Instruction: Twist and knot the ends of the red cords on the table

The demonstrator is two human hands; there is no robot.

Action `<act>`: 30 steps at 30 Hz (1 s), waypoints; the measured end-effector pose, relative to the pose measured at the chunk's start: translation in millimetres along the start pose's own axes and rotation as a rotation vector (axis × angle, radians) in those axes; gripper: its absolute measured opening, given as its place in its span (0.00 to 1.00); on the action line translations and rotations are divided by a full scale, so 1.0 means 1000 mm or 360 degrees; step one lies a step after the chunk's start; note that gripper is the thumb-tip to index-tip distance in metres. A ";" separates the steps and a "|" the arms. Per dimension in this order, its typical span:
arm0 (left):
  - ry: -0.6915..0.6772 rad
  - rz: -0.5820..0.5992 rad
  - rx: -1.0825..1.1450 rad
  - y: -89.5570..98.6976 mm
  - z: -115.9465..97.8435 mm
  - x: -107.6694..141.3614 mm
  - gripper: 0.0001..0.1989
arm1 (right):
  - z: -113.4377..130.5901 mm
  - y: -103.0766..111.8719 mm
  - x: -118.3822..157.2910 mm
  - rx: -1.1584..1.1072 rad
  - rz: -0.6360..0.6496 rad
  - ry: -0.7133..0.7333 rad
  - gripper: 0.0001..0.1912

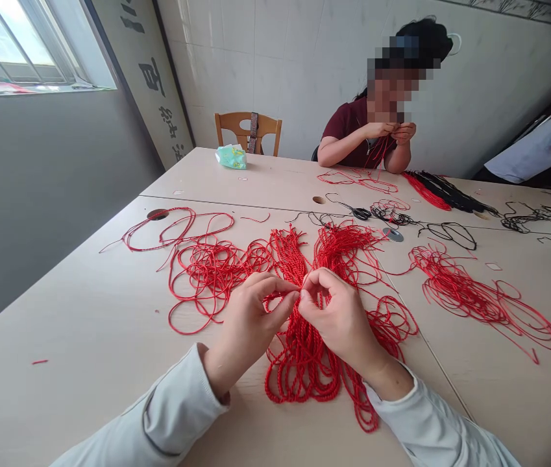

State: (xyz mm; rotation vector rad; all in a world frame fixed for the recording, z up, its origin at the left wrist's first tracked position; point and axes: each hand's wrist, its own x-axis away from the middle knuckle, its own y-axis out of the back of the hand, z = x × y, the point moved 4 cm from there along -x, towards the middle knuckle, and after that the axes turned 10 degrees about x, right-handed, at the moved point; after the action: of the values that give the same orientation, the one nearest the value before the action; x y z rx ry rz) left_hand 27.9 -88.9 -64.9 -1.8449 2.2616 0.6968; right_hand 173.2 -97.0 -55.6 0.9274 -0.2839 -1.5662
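Observation:
A bundle of twisted red cords [302, 363] lies in loops on the pale table [75, 292] right in front of me. My left hand [248, 331] and my right hand [338, 318] meet above it, and each pinches thin red strands between fingertips and thumb. The fingers hide the exact spot where the strands are held. Looser tangles of red cord [207, 279] spread to the left of my hands, and another red tangle [470, 292] lies to the right.
Black scissors [353, 209] and black cords [450, 233] lie further along the table. Across it, a seated co-worker's hands [392, 133] work at red cord. A tissue packet [231, 156] and a wooden chair [248, 133] stand beyond.

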 end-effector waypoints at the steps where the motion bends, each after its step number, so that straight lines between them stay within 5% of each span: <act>1: -0.0031 0.0001 -0.0013 0.000 0.000 -0.001 0.05 | -0.004 -0.003 0.000 -0.0170 0.0094 -0.0118 0.04; 7: -0.0355 0.0013 -0.0203 0.003 -0.009 -0.004 0.05 | -0.015 -0.013 0.000 -0.1225 0.0527 -0.0576 0.05; 11: -0.0370 0.0026 -0.0203 0.004 -0.013 -0.004 0.05 | -0.013 -0.013 -0.001 -0.1444 0.0688 -0.0676 0.08; 14: 0.0008 0.0073 0.0121 0.004 -0.006 -0.005 0.06 | -0.012 -0.010 -0.002 -0.1263 0.0575 -0.0580 0.07; 19: 0.0707 0.0185 0.0904 -0.001 0.010 -0.003 0.11 | -0.004 0.002 -0.002 -0.0479 0.0155 -0.0236 0.03; 23: 0.0741 0.0128 0.0930 0.000 0.010 -0.003 0.12 | 0.008 0.007 0.000 -0.0041 -0.0030 0.0056 0.04; 30: 0.0585 0.0012 0.0563 0.000 0.004 -0.001 0.09 | 0.008 0.006 0.001 0.0059 -0.0071 0.0063 0.05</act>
State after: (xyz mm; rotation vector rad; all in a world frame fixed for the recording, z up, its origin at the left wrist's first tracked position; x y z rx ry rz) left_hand 27.1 -86.4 -68.3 -1.9032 2.4027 -0.0572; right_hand 172.4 -102.1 -46.9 0.9984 -0.2669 -1.5862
